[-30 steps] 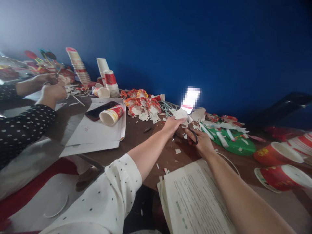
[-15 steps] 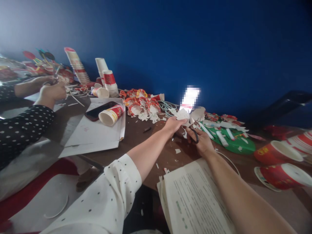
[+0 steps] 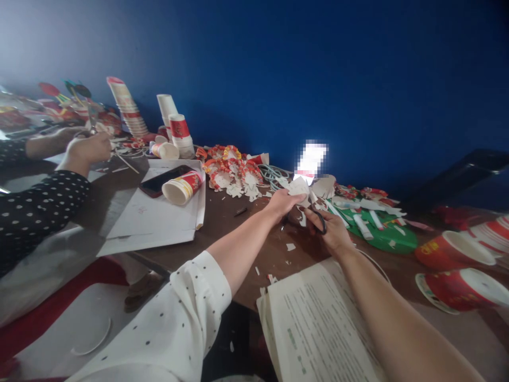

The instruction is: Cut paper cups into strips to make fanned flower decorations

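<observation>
My left hand point(image 3: 284, 202) is closed on a white paper piece point(image 3: 299, 187), pinched between thumb and fingers. Just to its right, my right hand point(image 3: 331, 229) grips a pair of scissors point(image 3: 321, 220) by the dark handle loops. The blades point up toward the paper and are partly hidden by it. Beyond my hands a lit phone screen point(image 3: 310, 162) leans against the blue wall. Small white scraps point(image 3: 291, 246) lie on the brown table below my hands.
Left of me stand stacked paper cups point(image 3: 180, 137), a heap of cut red-and-white cups point(image 3: 233, 170) and white sheets point(image 3: 147, 225) with a dark phone. At right are a green disc point(image 3: 392, 239) and red cups point(image 3: 455, 248). A co-worker's hands point(image 3: 87, 146) hold scissors at far left.
Almost nothing differs. The view has shifted very slightly, and the scissors handle in my right hand appears a little lower and more open. My left hand keeps its hold on the paper.
</observation>
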